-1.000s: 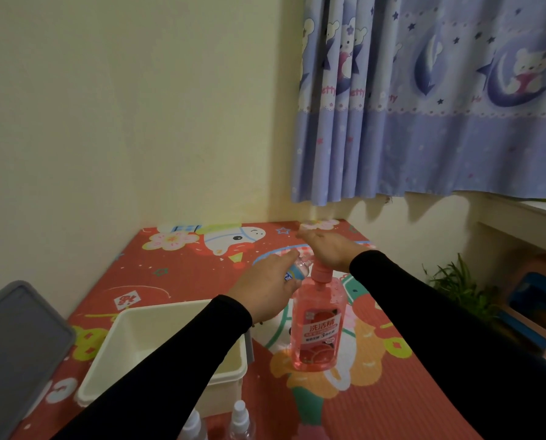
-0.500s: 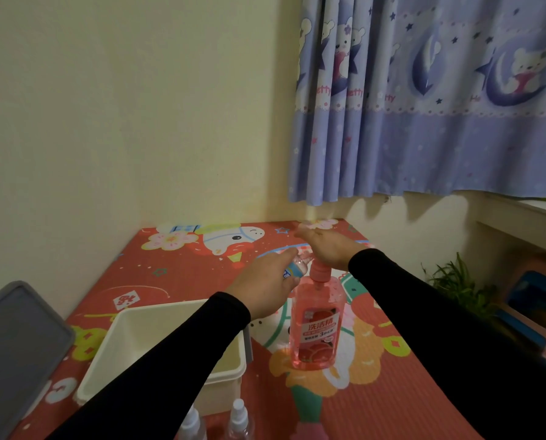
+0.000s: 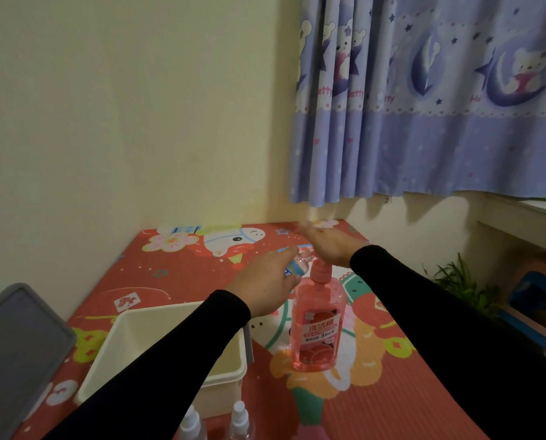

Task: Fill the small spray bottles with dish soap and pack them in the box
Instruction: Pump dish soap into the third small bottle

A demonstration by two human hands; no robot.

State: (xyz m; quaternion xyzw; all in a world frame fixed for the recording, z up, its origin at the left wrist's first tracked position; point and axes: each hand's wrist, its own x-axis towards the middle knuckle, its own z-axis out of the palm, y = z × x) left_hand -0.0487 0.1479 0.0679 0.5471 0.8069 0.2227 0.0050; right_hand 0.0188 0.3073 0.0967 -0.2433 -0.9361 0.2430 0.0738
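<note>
A pink dish soap bottle (image 3: 316,325) with a pump top stands upright on the red patterned mat. My right hand (image 3: 325,244) lies flat with straight fingers on the pump head. My left hand (image 3: 267,285) grips a small clear spray bottle (image 3: 298,266) with a blue label, tilted, its mouth near the pump nozzle. A cream plastic box (image 3: 233,374) sits at the lower left, partly hidden by my left sleeve. Two small spray bottles (image 3: 214,422) with white tops stand at the bottom edge.
A grey lid (image 3: 14,354) lies at the left edge of the mat (image 3: 376,401). The wall corner and a blue curtain (image 3: 424,106) stand behind. A green plant (image 3: 455,284) and a blue stool (image 3: 532,309) are on the right, beyond the mat.
My right hand has lifted slightly with the pump head. My left hand keeps the small bottle at the nozzle, barely shifted.
</note>
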